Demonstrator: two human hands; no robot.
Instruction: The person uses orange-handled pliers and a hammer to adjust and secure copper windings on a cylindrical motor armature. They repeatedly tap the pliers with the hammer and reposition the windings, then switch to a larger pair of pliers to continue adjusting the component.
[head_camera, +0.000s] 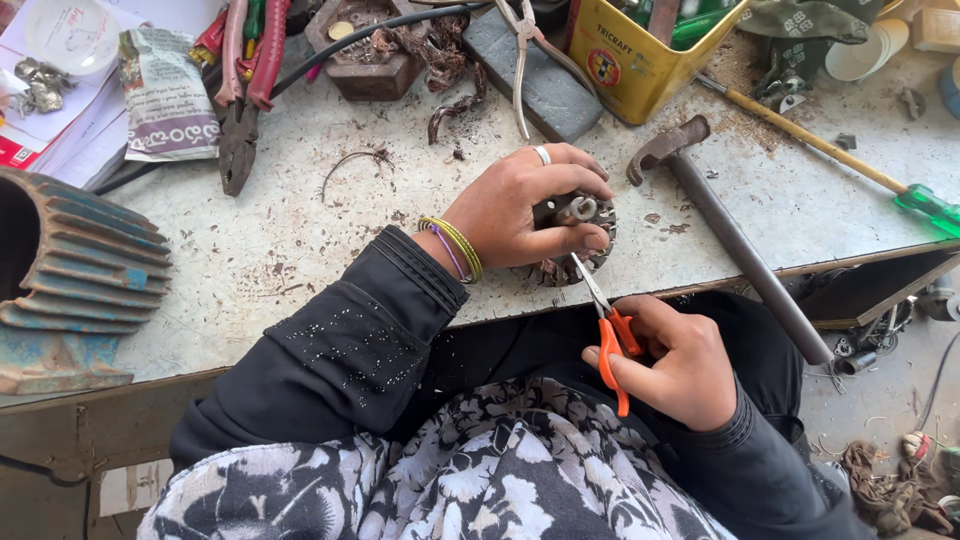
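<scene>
Orange-handled scissors (610, 335) gripped in right hand (680, 365) reach the round motor part (572, 240) under the clasping left hand (530, 205)

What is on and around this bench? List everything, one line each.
motor part: one, dark round, bench front edge, under left hand
scissors: one, orange handles, tips at motor part
hammer: one, rusty, right of motor part
screwdriver: one, green handle, far right
tin box: one, yellow, top centre
pliers: one, red grips, top left
finned housing: one, blue-grey, left edge
bench: one, worn white
left hand: on motor part
right hand: holds scissors
</scene>
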